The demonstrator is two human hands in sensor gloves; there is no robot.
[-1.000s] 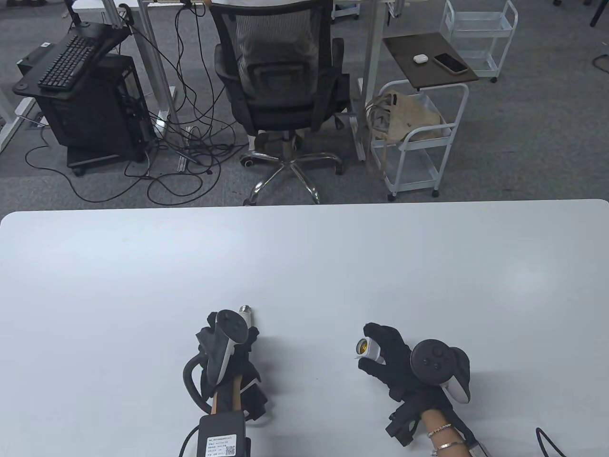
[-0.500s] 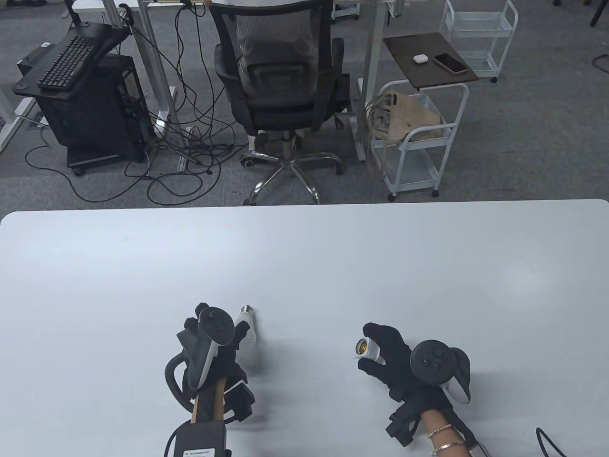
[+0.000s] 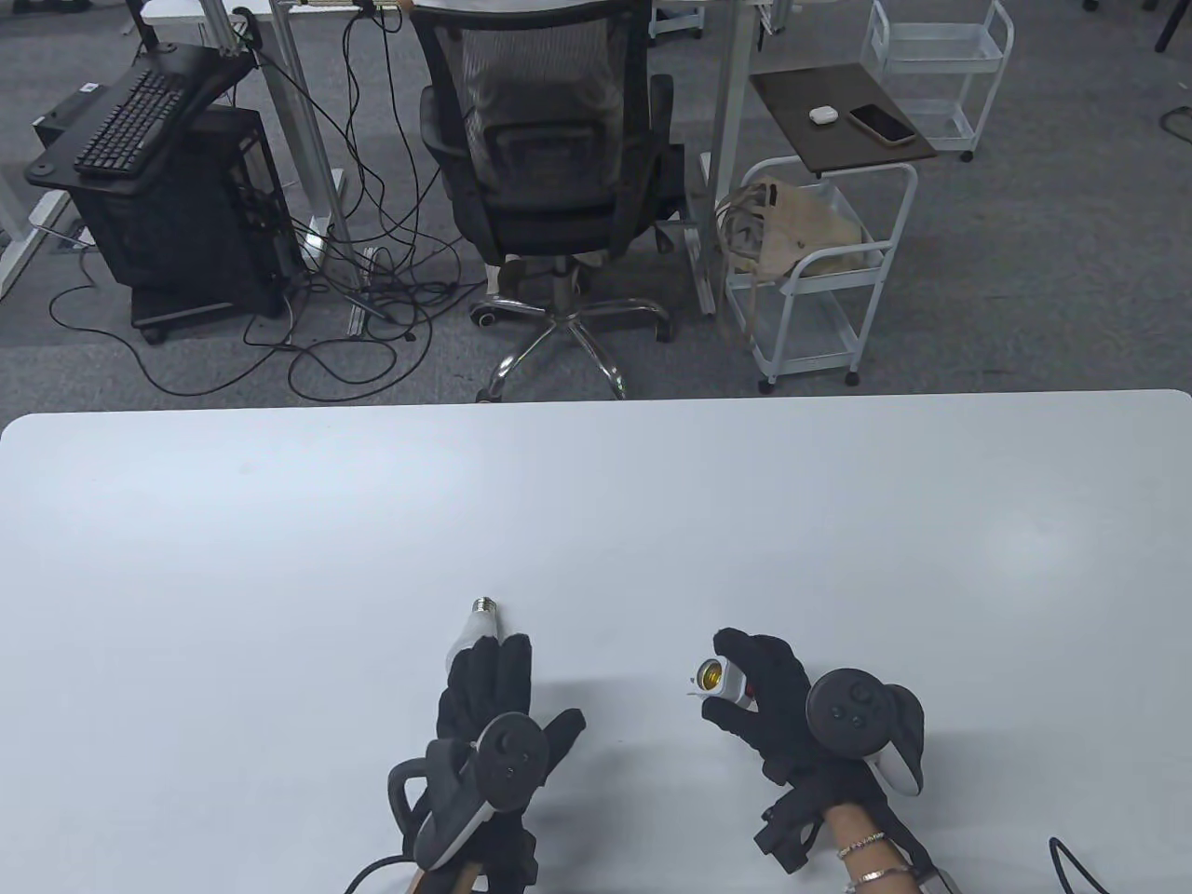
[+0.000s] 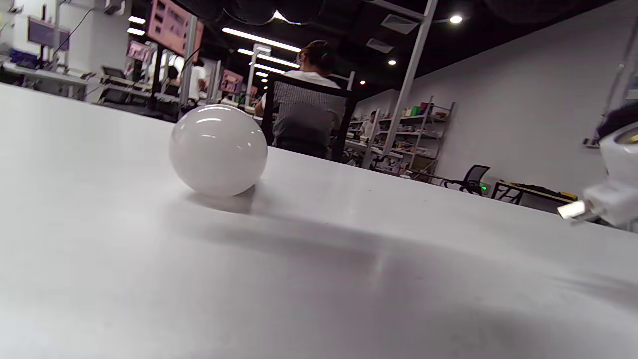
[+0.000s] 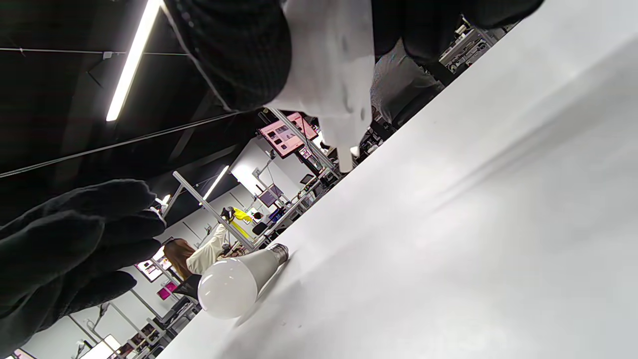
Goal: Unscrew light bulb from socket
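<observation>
Fingers (image 3: pixel 484 684) of the left hand (image 3: pixel 494 736) spread flat over the loose bulb (image 3: pixel 468 629); right hand (image 3: pixel 773 698) grips the socket (image 3: pixel 722 680)

White table (image 3: pixel 596 503) fills lower half. Beyond its far edge: grey carpet floor (image 3: pixel 1043 279). Black mesh office chair (image 3: pixel 549 158) straight behind table, chrome star base. Left of chair: tangled black cables (image 3: pixel 372 270), black stand with keyboard (image 3: pixel 130 121). Right of chair: white wire cart (image 3: pixel 819 270) holding beige bag; brown top carries phone (image 3: pixel 881 123), earbud case. Ceiling strip lights (image 4: pixel 259 40), shelving along grey wall.
</observation>
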